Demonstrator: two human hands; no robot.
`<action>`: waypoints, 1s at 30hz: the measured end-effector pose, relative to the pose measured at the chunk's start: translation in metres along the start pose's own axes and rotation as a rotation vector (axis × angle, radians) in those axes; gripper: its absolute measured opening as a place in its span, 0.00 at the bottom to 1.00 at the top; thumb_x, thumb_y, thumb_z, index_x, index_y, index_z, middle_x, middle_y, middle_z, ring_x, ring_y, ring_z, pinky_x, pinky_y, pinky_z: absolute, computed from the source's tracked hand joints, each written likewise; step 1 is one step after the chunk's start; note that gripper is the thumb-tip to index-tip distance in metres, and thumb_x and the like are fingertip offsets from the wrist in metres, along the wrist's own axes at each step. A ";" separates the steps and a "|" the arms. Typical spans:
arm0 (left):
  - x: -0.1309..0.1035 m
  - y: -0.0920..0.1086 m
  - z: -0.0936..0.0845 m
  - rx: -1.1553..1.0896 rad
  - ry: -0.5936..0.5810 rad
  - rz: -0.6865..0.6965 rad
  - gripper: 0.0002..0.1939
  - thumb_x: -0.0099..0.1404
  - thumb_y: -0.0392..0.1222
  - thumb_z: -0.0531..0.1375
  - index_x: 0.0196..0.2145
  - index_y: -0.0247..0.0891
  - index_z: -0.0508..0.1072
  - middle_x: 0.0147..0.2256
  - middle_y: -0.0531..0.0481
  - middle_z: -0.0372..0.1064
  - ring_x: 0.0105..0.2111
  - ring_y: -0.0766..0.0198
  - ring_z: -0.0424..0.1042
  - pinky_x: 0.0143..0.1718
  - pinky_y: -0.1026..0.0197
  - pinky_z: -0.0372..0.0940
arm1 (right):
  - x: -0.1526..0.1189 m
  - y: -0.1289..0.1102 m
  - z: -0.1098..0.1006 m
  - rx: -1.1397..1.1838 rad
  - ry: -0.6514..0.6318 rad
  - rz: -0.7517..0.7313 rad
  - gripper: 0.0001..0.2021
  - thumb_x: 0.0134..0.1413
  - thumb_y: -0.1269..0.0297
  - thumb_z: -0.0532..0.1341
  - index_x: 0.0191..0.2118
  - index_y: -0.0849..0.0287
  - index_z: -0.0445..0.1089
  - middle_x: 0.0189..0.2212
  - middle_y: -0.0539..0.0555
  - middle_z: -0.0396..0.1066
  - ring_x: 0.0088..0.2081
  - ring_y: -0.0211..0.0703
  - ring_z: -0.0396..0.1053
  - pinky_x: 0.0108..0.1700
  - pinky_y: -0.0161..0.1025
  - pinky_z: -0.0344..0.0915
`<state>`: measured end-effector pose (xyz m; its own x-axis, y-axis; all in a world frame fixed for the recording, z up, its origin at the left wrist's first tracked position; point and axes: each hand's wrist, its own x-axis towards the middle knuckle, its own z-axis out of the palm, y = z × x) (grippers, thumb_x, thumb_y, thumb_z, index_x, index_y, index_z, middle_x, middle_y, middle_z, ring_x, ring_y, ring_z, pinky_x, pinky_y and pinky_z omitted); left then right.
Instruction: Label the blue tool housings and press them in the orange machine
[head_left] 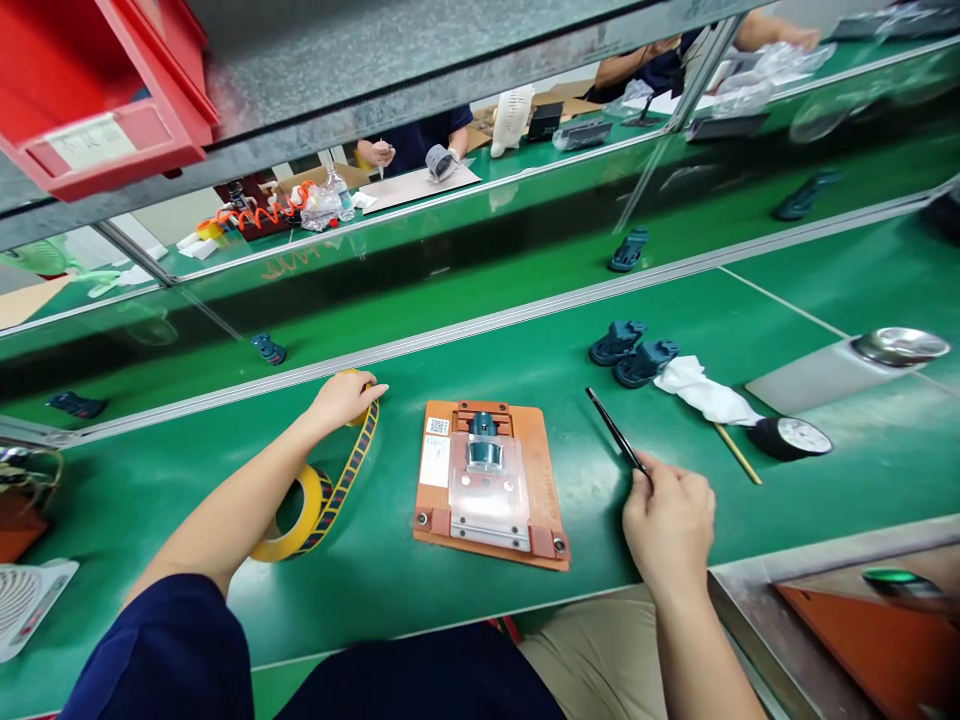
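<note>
My left hand [343, 402] is closed on the free end of a yellow label strip [352, 462]. The strip, printed with dark rectangles, runs down to its roll [309, 515], which lies on the green bench under my forearm. In my right hand [670, 520] is a pair of black tweezers [616, 432], tips pointing up and to the left. Between my hands lies an orange-brown fixture board [551, 490] with a clear plastic plate [510, 505] on it. A dark teal part [484, 453] sits in the fixture, partly under the plate.
Two dark teal parts [646, 362] stand at the right, beside a crumpled white cloth [703, 390], a wooden stick [739, 455] and a pump bottle [817, 375]. Behind runs a green conveyor belt [450, 290] carrying several similar parts. A red bin [169, 130] overhangs at upper left. Co-workers' hands show beyond.
</note>
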<state>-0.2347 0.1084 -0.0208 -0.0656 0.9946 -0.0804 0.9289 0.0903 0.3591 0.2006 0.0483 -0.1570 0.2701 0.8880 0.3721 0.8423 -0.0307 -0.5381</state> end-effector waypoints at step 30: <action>-0.150 0.020 -0.004 -0.817 0.279 -0.186 0.15 0.55 0.53 0.70 0.27 0.37 0.80 0.26 0.50 0.77 0.27 0.62 0.73 0.27 0.65 0.65 | 0.012 -0.265 -0.018 1.335 -0.905 -0.024 0.14 0.49 0.56 0.73 0.38 0.55 0.74 0.34 0.51 0.76 0.38 0.43 0.75 0.47 0.43 0.73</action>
<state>-0.2082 -0.0388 0.0024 -0.3757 0.9267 -0.0121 0.3501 0.1540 0.9240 -0.0108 0.0585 0.0035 -0.4939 0.8633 0.1042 -0.2753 -0.0416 -0.9605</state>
